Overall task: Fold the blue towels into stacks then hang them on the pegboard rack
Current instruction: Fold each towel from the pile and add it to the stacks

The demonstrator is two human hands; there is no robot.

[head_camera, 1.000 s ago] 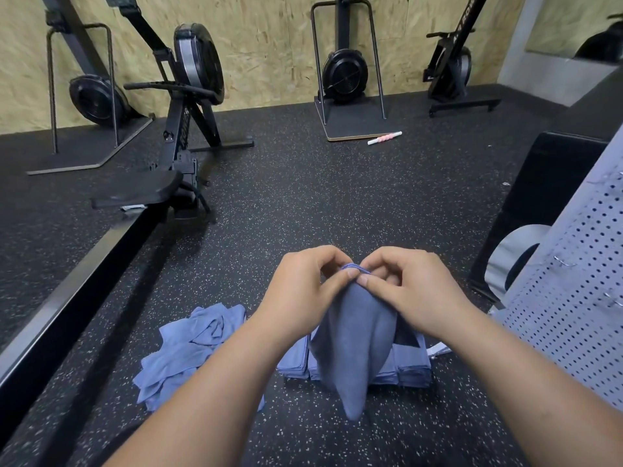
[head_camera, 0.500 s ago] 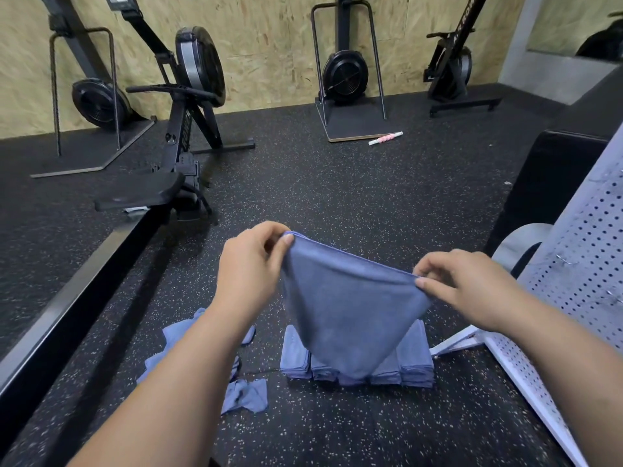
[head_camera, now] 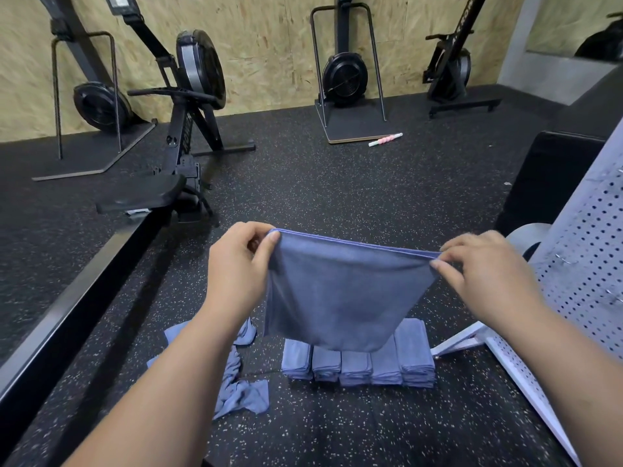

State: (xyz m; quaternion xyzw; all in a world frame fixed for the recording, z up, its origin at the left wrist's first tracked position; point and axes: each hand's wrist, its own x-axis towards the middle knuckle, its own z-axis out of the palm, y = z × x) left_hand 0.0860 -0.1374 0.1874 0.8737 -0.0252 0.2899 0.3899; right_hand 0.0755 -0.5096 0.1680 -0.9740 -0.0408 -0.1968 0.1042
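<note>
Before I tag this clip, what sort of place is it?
Probably a gym: a rowing machine stands on speckled rubber flooring, and more flywheel units stand along the chipboard wall.

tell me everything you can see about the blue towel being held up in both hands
The blue towel is a plain, soft-looking cloth with a hemmed top edge. It hangs spread out facing the camera, top edge pulled nearly straight, sides tapering to a rounded bottom. The left hand pinches its top left corner, the right hand its top right. Its lower edge hangs in front of the row of folded towels on the floor; contact with them cannot be told.
</note>
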